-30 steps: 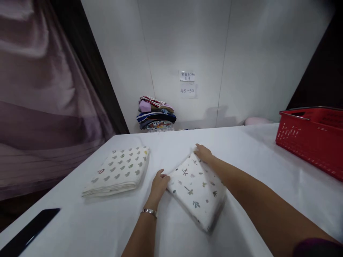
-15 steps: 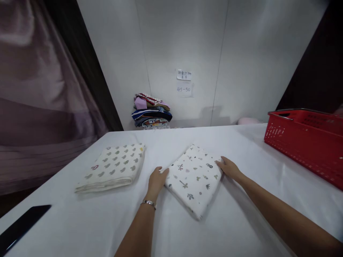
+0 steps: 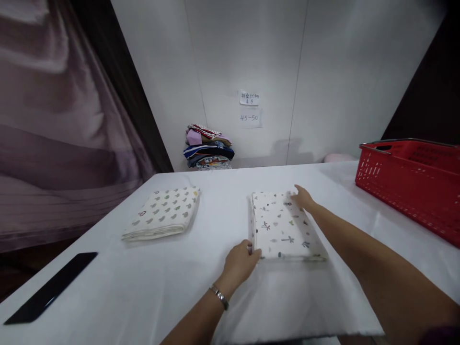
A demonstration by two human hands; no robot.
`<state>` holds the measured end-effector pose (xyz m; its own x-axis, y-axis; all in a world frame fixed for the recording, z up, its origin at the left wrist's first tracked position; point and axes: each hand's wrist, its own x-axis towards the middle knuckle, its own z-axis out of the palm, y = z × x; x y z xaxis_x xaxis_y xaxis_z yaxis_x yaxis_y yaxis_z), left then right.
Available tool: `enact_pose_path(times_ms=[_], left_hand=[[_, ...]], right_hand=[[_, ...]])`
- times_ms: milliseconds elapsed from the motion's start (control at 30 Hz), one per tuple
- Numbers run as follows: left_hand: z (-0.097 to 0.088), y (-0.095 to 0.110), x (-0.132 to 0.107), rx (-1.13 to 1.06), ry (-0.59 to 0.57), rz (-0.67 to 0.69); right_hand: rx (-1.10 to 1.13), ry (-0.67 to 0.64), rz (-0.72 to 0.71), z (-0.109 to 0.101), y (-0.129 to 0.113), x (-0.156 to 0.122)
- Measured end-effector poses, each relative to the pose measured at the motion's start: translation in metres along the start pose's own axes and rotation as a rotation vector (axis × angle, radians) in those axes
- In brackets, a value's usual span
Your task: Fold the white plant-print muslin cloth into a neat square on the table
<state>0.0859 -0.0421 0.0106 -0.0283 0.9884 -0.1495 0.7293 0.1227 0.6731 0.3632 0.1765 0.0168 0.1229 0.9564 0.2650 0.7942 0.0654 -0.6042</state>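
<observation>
white table spread across lower frame | red basket set at right, likely for reach | folded cloth right of centre: diagonal corners handled, probably for squaring; white, small plant prints | left hand: lower-left corner pinched, thumb against fingers | right hand: upper-right corner touched, finger closure can't be told

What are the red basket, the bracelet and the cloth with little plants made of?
The plant-print cloth looks like soft, matte fabric, maybe cotton: folded layers show at its edge. The basket is probably hard plastic, evenly red with cut-out holes. The bracelet seems to be polished metal, silvery and glinting.
</observation>
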Motion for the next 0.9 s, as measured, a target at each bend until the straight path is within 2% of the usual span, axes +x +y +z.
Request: enact_pose_path(times_ms=[67, 133, 267, 400, 500, 667, 900], left_hand=[[-0.002, 0.002, -0.005, 0.009, -0.003, 0.004], [-0.009, 0.000, 0.002, -0.017, 0.004, 0.007], [-0.017, 0.002, 0.038, -0.146, 0.086, 0.042], [-0.012, 0.015, 0.074, -0.271, 0.180, 0.062], [-0.001, 0.023, 0.086, -0.293, 0.212, 0.055], [0.015, 0.018, 0.081, -0.341, 0.275, 0.048], [0.021, 0.011, 0.077, -0.304, 0.284, 0.131]], right_hand=[[-0.037, -0.028, -0.010, 0.005, -0.003, -0.017], [-0.080, -0.068, -0.073, 0.011, -0.009, -0.041], [-0.041, -0.212, -0.279, 0.018, -0.034, -0.085], [0.087, -0.304, -0.304, 0.024, -0.069, -0.102], [0.095, -0.333, -0.269, 0.032, -0.088, -0.095], [0.063, -0.365, -0.141, 0.048, -0.105, -0.062], [-0.048, -0.436, 0.016, 0.070, -0.128, -0.022]])
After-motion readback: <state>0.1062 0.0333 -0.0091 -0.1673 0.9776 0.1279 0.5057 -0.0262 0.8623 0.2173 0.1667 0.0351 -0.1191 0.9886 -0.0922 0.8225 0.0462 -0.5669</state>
